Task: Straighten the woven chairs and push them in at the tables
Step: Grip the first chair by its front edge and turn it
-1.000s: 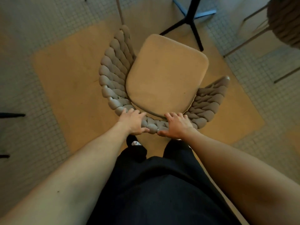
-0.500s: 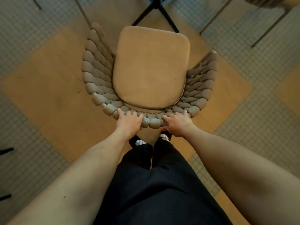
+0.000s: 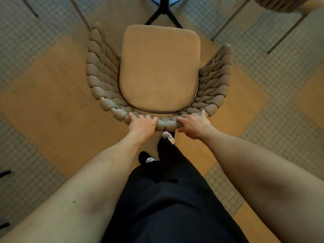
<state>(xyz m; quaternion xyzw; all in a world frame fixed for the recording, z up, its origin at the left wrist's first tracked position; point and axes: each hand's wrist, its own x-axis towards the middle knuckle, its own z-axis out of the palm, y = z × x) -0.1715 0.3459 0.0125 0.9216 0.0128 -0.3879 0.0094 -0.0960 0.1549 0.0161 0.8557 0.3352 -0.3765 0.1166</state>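
Tiled floor (image 3: 280, 120) with tan panels. Woven chair (image 3: 159, 67), beige cushion, braided wraparound back, centered, seat front just short of black table base (image 3: 164, 13). Left hand (image 3: 142, 126) and right hand (image 3: 194, 126) grip back rim. Second chair (image 3: 284, 4) top right.

This looks like a café or a place to eat. The floor (image 3: 273, 95) has tiny square tiles mixed with big yellow-brown slabs. A woven chair (image 3: 157, 72) with a soft tan seat faces the black metal foot of a table (image 3: 164, 14). A second woven chair (image 3: 284, 4) stands at the top right, and thin chair legs (image 3: 78, 13) show at the top left.
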